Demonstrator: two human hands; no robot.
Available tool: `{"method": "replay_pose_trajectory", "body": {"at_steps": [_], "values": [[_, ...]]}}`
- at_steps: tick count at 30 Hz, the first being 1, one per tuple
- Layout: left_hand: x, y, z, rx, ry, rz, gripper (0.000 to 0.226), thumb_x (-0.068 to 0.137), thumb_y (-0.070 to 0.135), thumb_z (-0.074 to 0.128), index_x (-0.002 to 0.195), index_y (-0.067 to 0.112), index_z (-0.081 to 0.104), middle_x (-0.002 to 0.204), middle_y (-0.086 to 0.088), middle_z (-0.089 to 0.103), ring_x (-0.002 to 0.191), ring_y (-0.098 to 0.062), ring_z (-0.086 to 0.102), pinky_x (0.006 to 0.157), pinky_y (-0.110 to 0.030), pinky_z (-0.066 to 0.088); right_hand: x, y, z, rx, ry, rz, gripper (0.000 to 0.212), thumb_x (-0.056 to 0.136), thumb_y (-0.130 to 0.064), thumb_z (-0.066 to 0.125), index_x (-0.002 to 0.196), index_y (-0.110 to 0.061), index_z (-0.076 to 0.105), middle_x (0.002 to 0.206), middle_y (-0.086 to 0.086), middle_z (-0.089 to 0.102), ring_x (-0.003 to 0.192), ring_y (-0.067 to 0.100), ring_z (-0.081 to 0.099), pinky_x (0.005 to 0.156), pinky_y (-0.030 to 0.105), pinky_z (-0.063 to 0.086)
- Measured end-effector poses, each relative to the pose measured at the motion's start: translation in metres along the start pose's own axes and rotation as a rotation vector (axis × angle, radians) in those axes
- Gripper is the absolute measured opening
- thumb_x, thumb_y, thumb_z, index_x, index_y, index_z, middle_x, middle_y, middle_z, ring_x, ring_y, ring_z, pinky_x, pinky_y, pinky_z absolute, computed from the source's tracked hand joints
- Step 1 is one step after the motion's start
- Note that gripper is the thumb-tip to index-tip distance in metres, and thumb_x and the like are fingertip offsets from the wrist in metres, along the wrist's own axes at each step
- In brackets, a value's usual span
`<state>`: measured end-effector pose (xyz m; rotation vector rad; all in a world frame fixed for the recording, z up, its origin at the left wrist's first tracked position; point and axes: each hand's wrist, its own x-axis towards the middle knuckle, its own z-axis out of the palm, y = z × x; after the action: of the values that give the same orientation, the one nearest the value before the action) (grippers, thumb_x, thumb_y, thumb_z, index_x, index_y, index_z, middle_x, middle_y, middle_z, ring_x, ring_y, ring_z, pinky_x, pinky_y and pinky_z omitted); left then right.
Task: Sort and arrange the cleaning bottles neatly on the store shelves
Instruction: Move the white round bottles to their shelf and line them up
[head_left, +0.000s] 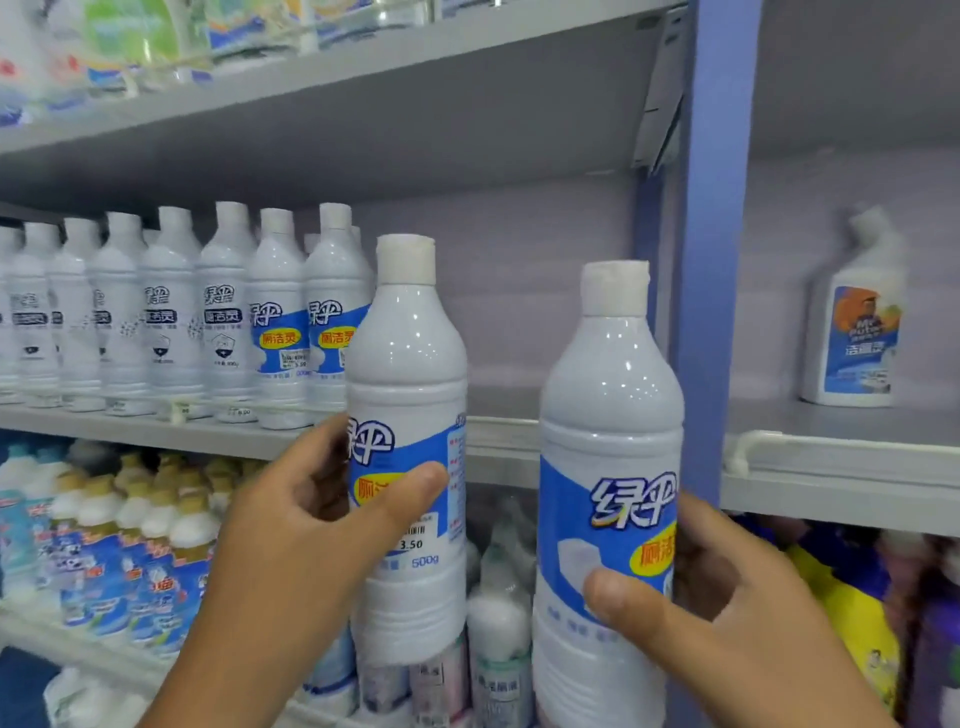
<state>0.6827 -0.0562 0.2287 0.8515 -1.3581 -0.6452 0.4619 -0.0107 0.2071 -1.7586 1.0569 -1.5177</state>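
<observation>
Right hand (727, 597) wrapped round a white bottle with blue label (610, 467), thumb across the front, bottle upright. Left hand (311, 525) gripping a second matching bottle (408, 374), thumb on its label, also upright, held just left of the first. Contents hidden by opaque walls. Beyond the left hand, a row of similar white bottles (171, 312) standing on a grey shelf (498, 431). Beyond the right hand, past a blue upright post (711, 260), a lone angled-neck bottle (852, 322). Below both hands, more crowded bottles (130, 545).
</observation>
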Motion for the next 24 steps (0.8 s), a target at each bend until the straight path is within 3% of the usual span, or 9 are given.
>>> {"method": "replay_pose_trajectory", "body": {"at_steps": [2,5,8,10,12,15,18,20,24], "values": [[0.022,0.008,-0.007,-0.024,-0.027,0.076,0.049,0.050,0.046,0.073,0.096,0.028,0.076,0.089,0.013,0.079,0.079,-0.002,0.074,0.061,-0.010,0.053,0.018,-0.015,0.012,0.000,0.029,-0.070,0.068,0.036,-0.067,0.088,0.101,-0.052,0.072,0.100,-0.013,0.079,0.092,0.006,0.075,0.078,0.020,0.060],[0.061,0.024,-0.014,-0.025,-0.056,0.178,0.047,0.057,0.053,0.073,0.097,0.029,0.076,0.092,0.015,0.079,0.082,-0.002,0.074,0.065,-0.011,0.053,0.049,-0.039,0.025,0.004,0.107,-0.160,0.042,0.065,-0.050,0.091,0.101,-0.033,0.076,0.100,-0.013,0.079,0.093,0.006,0.075,0.083,0.016,0.057],[0.107,0.035,-0.013,-0.011,-0.067,0.223,0.037,0.072,0.052,0.078,0.101,0.029,0.075,0.095,0.015,0.079,0.086,-0.003,0.075,0.073,-0.022,0.057,0.084,-0.062,0.033,-0.048,0.212,-0.223,0.039,0.071,-0.048,0.074,0.103,-0.026,0.073,0.099,-0.015,0.078,0.094,0.004,0.074,0.082,0.022,0.060],[0.137,0.037,-0.007,-0.022,-0.061,0.230,0.034,0.079,0.046,0.081,0.105,0.026,0.074,0.097,0.012,0.079,0.088,-0.005,0.075,0.081,-0.032,0.061,0.108,-0.072,0.036,-0.103,0.274,-0.228,0.038,0.075,-0.051,0.073,0.104,-0.027,0.072,0.099,-0.016,0.078,0.094,0.003,0.073,0.084,0.025,0.058],[0.163,0.034,0.004,-0.007,-0.054,0.224,0.033,0.080,0.044,0.082,0.105,0.024,0.074,0.096,0.011,0.078,0.087,-0.005,0.075,0.085,-0.036,0.062,0.132,-0.074,0.033,-0.148,0.302,-0.192,0.034,0.082,-0.050,0.074,0.107,-0.028,0.072,0.101,-0.015,0.078,0.094,0.002,0.073,0.084,0.026,0.056],[0.189,0.024,0.018,0.056,-0.056,0.208,0.039,0.076,0.047,0.085,0.106,0.026,0.070,0.096,0.013,0.076,0.086,-0.003,0.074,0.087,-0.039,0.061,0.164,-0.064,0.029,-0.203,0.343,-0.088,0.033,0.085,-0.048,0.076,0.108,-0.025,0.072,0.098,-0.013,0.078,0.087,-0.001,0.073,0.070,0.019,0.054],[0.197,0.010,0.027,0.150,-0.088,0.169,0.042,0.072,0.049,0.086,0.101,0.026,0.066,0.094,0.013,0.073,0.086,-0.008,0.072,0.087,-0.040,0.060,0.183,-0.044,0.024,-0.193,0.337,0.036,0.032,0.085,-0.044,0.078,0.107,-0.022,0.073,0.098,-0.009,0.079,0.092,0.011,0.075,0.089,0.039,0.060],[0.196,0.000,0.031,0.192,-0.131,0.126,0.041,0.073,0.050,0.085,0.098,0.025,0.066,0.093,0.012,0.073,0.085,-0.009,0.072,0.086,-0.041,0.060,0.187,-0.030,0.021,-0.218,0.317,0.108,0.031,0.085,-0.044,0.079,0.107,-0.023,0.073,0.098,-0.008,0.079,0.093,0.013,0.075,0.093,0.045,0.059],[0.191,-0.014,0.031,0.234,-0.185,0.086,0.038,0.076,0.049,0.084,0.100,0.027,0.065,0.092,0.017,0.070,0.085,-0.004,0.068,0.074,-0.029,0.056,0.182,-0.017,0.023,-0.253,0.280,0.173,0.027,0.086,-0.043,0.078,0.106,-0.025,0.072,0.097,-0.009,0.079,0.090,0.011,0.074,0.072,0.029,0.055]]}}
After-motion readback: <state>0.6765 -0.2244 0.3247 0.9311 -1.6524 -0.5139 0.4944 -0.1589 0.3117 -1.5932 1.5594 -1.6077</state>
